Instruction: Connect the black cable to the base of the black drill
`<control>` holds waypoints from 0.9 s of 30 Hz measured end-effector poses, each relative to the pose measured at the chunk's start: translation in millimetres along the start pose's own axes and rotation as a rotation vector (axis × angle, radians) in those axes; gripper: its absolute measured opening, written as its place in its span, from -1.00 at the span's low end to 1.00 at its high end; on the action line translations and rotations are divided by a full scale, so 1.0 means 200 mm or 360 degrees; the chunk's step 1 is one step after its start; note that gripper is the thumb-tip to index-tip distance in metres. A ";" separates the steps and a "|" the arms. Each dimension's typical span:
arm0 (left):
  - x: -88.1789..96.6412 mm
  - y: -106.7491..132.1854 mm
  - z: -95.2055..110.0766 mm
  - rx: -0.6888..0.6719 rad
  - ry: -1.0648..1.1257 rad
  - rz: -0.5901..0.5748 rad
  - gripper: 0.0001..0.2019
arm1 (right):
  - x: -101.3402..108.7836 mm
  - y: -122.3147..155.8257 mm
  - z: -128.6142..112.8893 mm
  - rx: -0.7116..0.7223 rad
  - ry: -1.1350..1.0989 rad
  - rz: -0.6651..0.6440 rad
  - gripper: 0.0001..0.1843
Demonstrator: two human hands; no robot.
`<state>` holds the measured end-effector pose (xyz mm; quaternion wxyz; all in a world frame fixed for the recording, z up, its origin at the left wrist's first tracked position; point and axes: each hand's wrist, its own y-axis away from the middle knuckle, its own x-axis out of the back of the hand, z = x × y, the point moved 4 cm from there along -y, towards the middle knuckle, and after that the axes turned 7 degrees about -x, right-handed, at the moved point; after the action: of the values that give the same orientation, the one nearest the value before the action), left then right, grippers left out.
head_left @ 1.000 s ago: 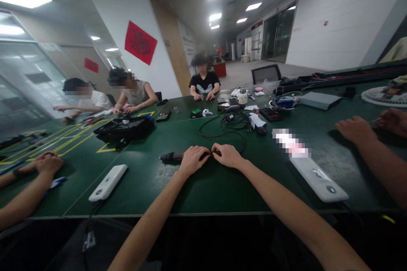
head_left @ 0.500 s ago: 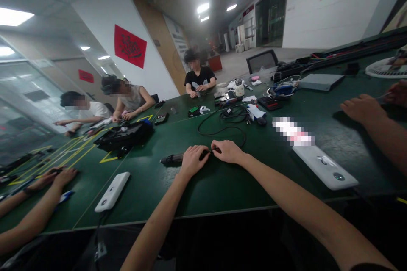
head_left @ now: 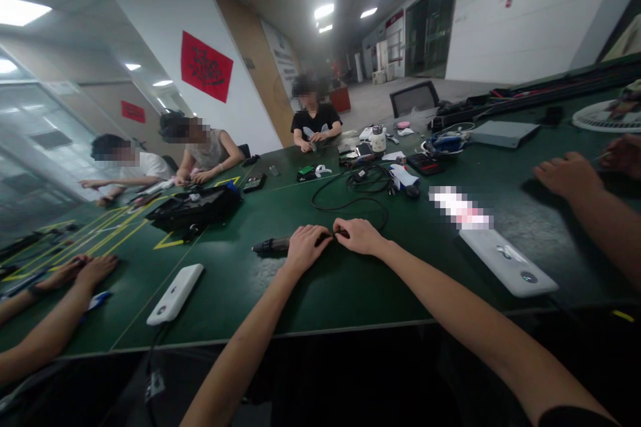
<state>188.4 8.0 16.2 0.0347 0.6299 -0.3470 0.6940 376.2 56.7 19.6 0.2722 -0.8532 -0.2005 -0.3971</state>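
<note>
My left hand (head_left: 304, 248) is curled over the rear end of a black cylindrical tool (head_left: 270, 246) that lies on the green table (head_left: 340, 293). My right hand (head_left: 358, 235) is closed in a pinch right beside it, holding the black cable (head_left: 350, 203) where it meets the tool. The two hands touch at the fingertips. The cable loops away across the table toward a tangle of wires farther back.
A white flat device (head_left: 175, 293) lies at the left, another white device (head_left: 508, 262) at the right. A black bag (head_left: 193, 209) sits behind. Co-workers' hands rest at the left (head_left: 83, 270) and right (head_left: 568, 173); three people sit across the table. Small gadgets clutter the far side.
My hands have stayed together on the tool and cable. The view tilted and shifted slightly; the hands of the person at the left moved a little.
</note>
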 end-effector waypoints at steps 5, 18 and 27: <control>0.03 0.02 -0.02 -0.0124 0.0057 -0.0021 -0.77 | 0.00 0.01 -0.05 -0.0016 0.0076 0.0021 -0.84; 0.08 0.13 -0.11 -0.0292 0.0157 0.0072 -0.81 | -0.11 0.09 -0.26 -0.0078 0.0271 0.0110 -0.86; 0.08 0.15 -0.12 -0.0256 0.0216 0.0134 -0.77 | -0.12 0.10 -0.30 -0.0077 0.0374 0.0103 -0.86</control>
<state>149.7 -7.5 17.9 0.0794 0.5616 -0.4245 0.7058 338.8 0.4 26.6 0.2859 -0.8131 -0.1299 -0.4901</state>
